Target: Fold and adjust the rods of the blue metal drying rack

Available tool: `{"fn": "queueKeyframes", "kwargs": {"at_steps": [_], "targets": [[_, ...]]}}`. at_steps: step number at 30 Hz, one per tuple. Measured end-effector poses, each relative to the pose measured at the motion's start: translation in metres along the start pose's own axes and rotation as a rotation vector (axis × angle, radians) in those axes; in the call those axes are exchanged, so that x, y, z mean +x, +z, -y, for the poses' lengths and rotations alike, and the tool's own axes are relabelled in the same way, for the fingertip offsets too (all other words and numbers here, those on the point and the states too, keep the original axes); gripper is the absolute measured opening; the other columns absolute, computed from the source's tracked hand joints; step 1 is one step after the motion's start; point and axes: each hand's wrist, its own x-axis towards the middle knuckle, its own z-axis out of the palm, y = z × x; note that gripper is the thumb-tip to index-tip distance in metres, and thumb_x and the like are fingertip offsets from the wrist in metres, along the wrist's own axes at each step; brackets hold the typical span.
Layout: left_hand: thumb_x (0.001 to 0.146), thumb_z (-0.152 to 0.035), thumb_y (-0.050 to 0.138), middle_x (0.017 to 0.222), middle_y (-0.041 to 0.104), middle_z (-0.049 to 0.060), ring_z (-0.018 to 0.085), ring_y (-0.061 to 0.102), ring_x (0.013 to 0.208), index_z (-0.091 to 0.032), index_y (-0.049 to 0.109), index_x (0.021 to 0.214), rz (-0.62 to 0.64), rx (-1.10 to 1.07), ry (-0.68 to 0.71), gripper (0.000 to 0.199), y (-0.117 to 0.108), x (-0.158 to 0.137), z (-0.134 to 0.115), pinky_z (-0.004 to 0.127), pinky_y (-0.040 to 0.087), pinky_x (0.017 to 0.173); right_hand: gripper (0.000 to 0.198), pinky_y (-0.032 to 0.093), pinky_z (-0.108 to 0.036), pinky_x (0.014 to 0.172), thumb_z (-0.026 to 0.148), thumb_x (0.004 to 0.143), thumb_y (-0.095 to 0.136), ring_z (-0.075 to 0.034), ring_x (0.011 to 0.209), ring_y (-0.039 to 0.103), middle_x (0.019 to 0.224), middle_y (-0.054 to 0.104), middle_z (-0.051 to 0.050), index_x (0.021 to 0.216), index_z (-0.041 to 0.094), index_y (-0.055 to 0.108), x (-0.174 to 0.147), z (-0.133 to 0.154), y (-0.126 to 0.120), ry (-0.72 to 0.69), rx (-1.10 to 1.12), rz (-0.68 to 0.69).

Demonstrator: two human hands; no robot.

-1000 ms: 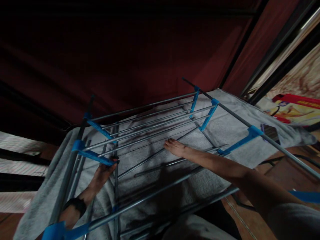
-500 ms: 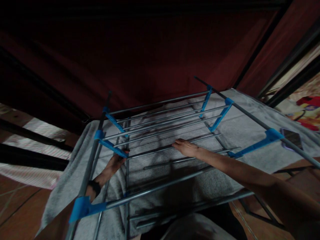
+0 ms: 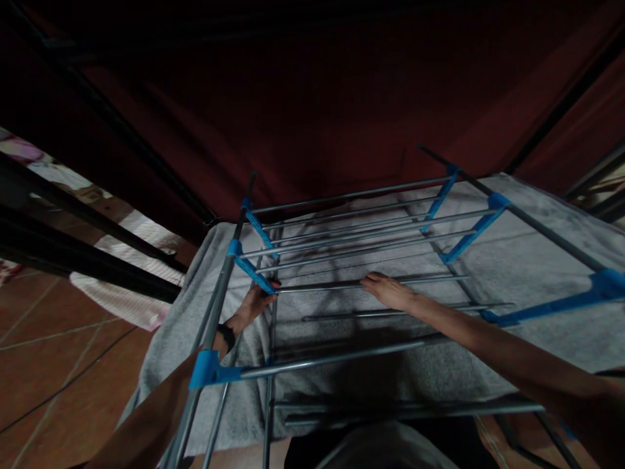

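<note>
rod (image 3: pixel 317 287) is pinched near its middle by the right hand (image 3: pixel 388 291), fingers pressed together; its left end is at the blue bracket (image 3: pixel 254 273), above the cloth (image 3: pixel 541 203). bracket tip is gripped by the left hand (image 3: pixel 254 305), fingers curled, tips partly hidden. rod could be jammed if angled; bracket could be twisted by off-axis push; nearer rod (image 3: pixel 375 314) could be knocked by the right arm (image 3: pixel 488 342).

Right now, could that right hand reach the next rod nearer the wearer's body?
Likely yes: the nearer rod lies close, its left part uncovered, though the right hand may need to release the held rod.
</note>
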Motion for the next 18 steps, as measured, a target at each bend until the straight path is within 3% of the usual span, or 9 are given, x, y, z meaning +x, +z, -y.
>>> {"fn": "queueKeyframes", "kwargs": {"at_steps": [18], "targets": [[0.054, -0.045, 0.088, 0.083, 0.069, 0.006, 0.022, 0.060, 0.081, -0.016, 0.071, 0.086, 0.002, 0.044, 0.009, 0.046, 0.0002, -0.0041, -0.0038, 0.035, 0.049, 0.078, 0.034, 0.050, -0.034, 0.091, 0.025, 0.106, 0.040, -0.023, 0.106, 0.065, 0.121, 0.067, -0.014, 0.126, 0.019, 0.067, 0.0060, -0.0067, 0.0051, 0.009, -0.031, -0.057]]}}
